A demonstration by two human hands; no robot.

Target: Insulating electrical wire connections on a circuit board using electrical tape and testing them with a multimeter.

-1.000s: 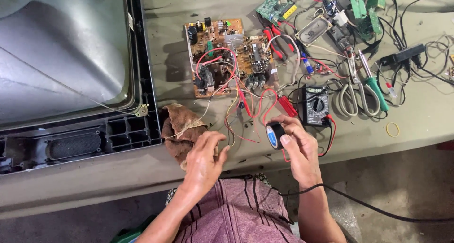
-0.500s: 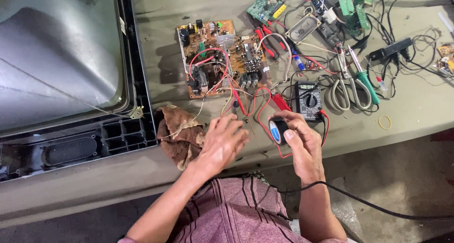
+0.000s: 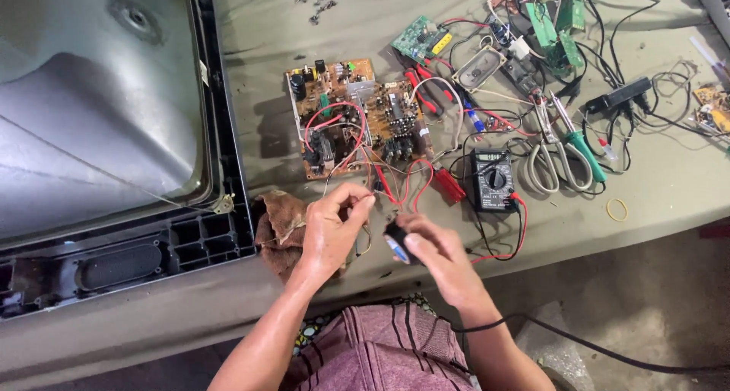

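A CRT (image 3: 99, 109) lies face-down at far left. Right of the brown rag (image 3: 280, 227), the left hand (image 3: 331, 231) pinches a thin wire (image 3: 370, 199) that runs up and away to the board (image 3: 357, 117) just beyond. The right hand (image 3: 441, 258), nearer, grips a dark blue-tipped tool (image 3: 395, 243); its tip is blurred. A multimeter (image 3: 493, 179) sits to the right.

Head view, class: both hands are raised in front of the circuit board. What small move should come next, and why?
Probably bring the dark tool in the right hand up to the wires pinched by the left hand. The two sit close but apart, and those wires trail from the brown circuit board.
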